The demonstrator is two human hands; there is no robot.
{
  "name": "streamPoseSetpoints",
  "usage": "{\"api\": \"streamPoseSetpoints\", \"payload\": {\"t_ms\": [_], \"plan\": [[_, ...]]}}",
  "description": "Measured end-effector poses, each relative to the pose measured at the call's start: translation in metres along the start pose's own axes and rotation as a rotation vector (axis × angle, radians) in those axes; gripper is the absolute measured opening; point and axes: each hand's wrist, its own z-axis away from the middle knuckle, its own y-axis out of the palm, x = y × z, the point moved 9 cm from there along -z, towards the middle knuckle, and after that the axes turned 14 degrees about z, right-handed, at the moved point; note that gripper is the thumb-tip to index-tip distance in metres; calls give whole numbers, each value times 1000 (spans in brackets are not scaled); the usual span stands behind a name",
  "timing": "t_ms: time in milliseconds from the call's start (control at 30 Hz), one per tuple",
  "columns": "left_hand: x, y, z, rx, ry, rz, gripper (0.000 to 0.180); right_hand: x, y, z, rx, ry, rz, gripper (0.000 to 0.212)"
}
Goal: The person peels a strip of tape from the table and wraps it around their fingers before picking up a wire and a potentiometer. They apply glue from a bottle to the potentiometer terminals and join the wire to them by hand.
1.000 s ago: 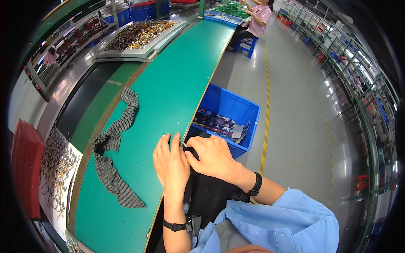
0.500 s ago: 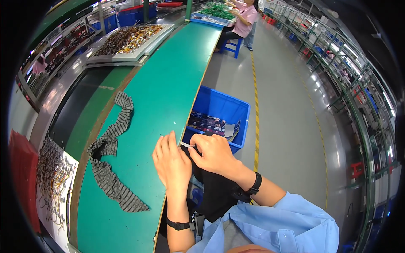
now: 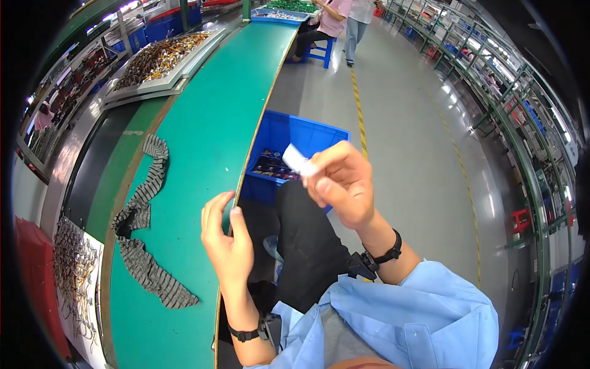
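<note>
Between the fingertips of my right hand (image 3: 347, 187) is a small white piece (image 3: 297, 160), thin like paper or tape and blurred by motion. That hand is raised over the near side of a blue bin (image 3: 316, 127). My left hand (image 3: 227, 246) is at the edge of the green tabletop (image 3: 203, 190), its fingers apart and nothing in them. Left of it, on the tabletop, a crumpled grey-and-black striped strip of cloth (image 3: 157, 273) lies untouched. Inside the bin are dark, colourfully patterned flat pieces (image 3: 275, 165).
A tray of brown and yellow wired parts (image 3: 161, 59) stands beyond the bench's left side; more wired parts (image 3: 77, 258) lie nearer. At the far end sits a blue tray (image 3: 276, 16), with a person (image 3: 329, 21) on a stool. Another person (image 3: 359, 31) stands in the aisle.
My right hand has lifted away from the bench edge, up and to the right, with the white piece. My left hand has turned and its fingers have spread. The camera view has shifted.
</note>
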Motion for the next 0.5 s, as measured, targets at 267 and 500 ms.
{"api": "streamPoseSetpoints", "payload": {"t_ms": [267, 500], "plan": [[-57, 20, 6, 76, -80, 916, 19, -4, 27, 17, 361, 70, -89, 15], [-51, 5, 15, -79, -95, 877, 14, -22, 33, 25, 425, 162, -22, 17]]}}
